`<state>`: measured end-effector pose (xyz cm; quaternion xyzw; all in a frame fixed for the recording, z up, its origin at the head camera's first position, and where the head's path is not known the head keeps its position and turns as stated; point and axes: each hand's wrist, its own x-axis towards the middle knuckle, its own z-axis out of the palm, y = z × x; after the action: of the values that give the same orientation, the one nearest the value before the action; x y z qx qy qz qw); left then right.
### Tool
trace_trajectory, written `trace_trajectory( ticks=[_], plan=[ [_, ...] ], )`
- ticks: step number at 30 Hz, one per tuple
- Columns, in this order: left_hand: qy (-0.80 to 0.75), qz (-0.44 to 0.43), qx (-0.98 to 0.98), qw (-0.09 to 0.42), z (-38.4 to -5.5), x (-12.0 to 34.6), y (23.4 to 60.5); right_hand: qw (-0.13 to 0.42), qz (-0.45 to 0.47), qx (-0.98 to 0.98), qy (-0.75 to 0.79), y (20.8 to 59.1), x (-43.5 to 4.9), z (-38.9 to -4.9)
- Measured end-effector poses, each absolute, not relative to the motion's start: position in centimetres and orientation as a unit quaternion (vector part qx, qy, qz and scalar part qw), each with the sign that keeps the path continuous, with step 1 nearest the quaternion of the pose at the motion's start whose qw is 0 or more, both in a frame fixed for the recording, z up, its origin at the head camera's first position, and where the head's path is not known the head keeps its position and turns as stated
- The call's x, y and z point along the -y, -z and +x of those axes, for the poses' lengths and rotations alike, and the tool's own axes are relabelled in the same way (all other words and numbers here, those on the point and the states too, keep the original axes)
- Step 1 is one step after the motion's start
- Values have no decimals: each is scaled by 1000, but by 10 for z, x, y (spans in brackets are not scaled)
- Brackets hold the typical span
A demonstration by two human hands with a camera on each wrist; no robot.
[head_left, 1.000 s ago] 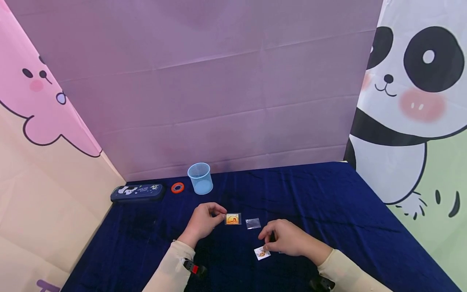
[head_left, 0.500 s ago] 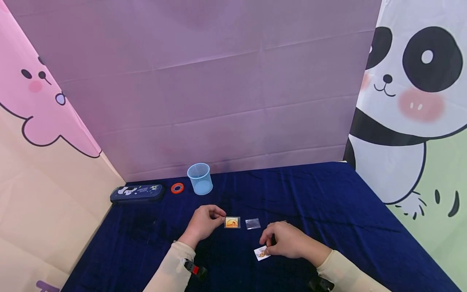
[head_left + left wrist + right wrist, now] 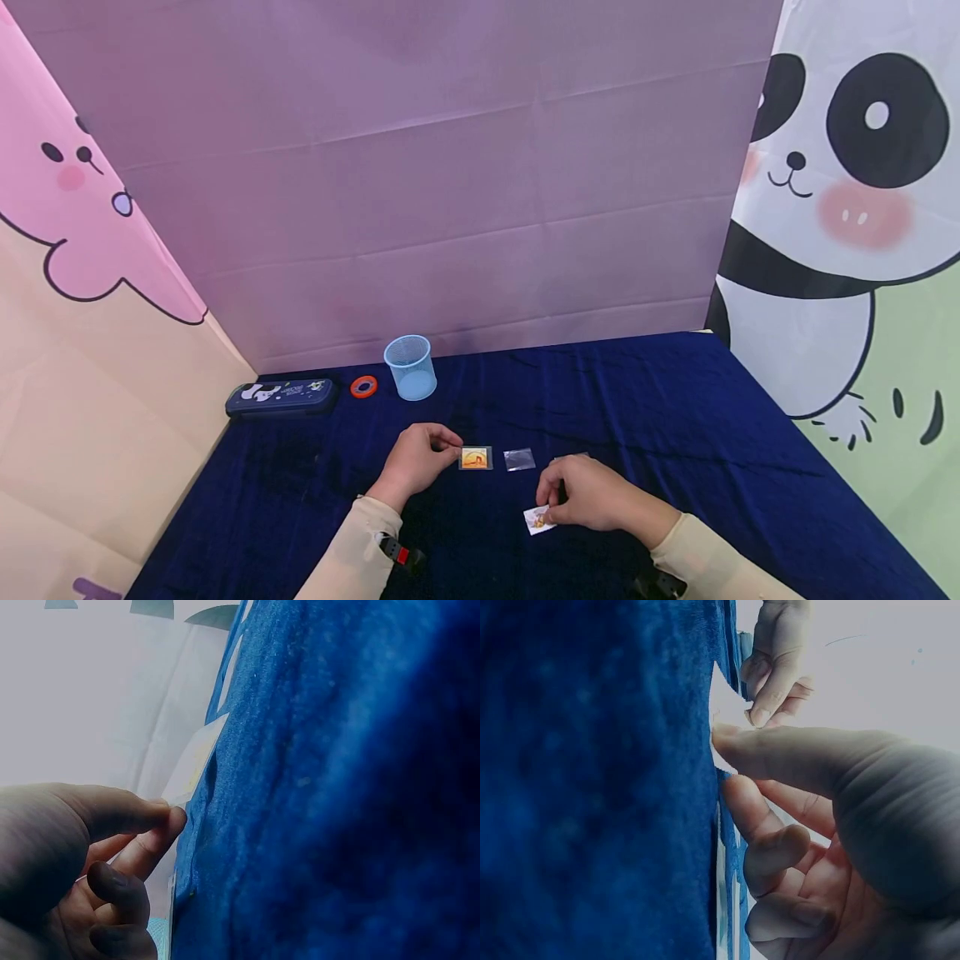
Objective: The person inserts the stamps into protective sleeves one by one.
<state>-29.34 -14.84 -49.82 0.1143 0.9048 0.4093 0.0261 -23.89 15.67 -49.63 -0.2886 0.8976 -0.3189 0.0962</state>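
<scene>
Near the middle of the table, in the head view, my left hand pinches the left edge of a clear plastic sleeve with an orange picture card in it. The left wrist view shows thumb and forefinger on the tilted sleeve. My right hand pinches a small white picture card at its right side; the right wrist view has the thumb lying on this card. Between the hands lies a clear sleeve with no picture in it. Part of another clear piece shows behind my right hand, mostly hidden.
At the back left stand a dark blue pencil case, an orange-red tape roll and a light blue mesh cup. A dark blue cloth covers the table. A purple curtain hangs behind it.
My left hand and the sleeve with the orange card have come slightly nearer to me. The right hand has shifted a little, still pinching the white card, which stays in about the same spot.
</scene>
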Motion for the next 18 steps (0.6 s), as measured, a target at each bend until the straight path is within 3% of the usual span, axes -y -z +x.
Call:
trace_trajectory(
  ticks=[18],
  plan=[
    [-383, 110, -917, 10, -291, 147, 497, 128, -307, -874, 354, 491, -160, -240]
  ],
)
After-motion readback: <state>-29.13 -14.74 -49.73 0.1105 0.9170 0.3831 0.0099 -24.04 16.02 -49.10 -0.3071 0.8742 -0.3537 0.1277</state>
